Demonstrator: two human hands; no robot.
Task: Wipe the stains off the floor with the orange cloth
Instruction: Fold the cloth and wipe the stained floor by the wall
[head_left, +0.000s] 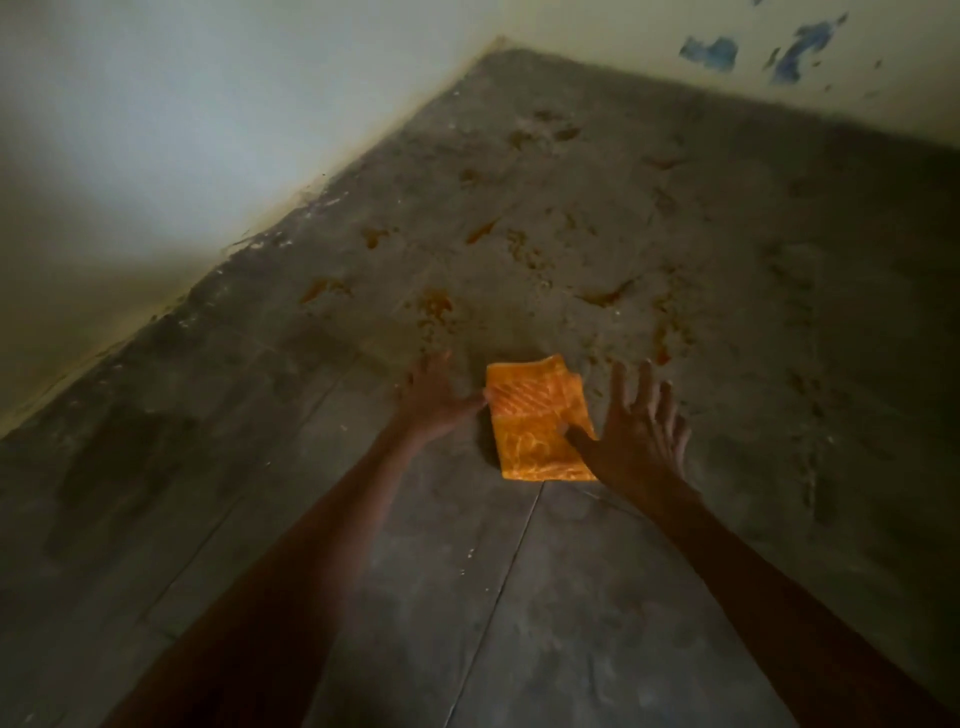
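Note:
A folded orange cloth (537, 415) lies flat on the grey concrete floor (519, 597). My left hand (436, 397) rests just left of it, fingers spread, thumb touching the cloth's left edge. On the other side my right hand (641, 431) is spread open, its thumb lying on the cloth's lower right part. Neither hand grips the cloth. Several orange-brown stains (436, 306) are scattered over the floor beyond the cloth, towards the corner, with one streak (480, 231) farther back and another (605, 297) to the right.
A pale wall (182, 156) runs along the left and another wall (727, 31) with blue paint patches (711, 52) closes the back right; they meet in a corner (498, 44). Thin joint lines cross the floor near me.

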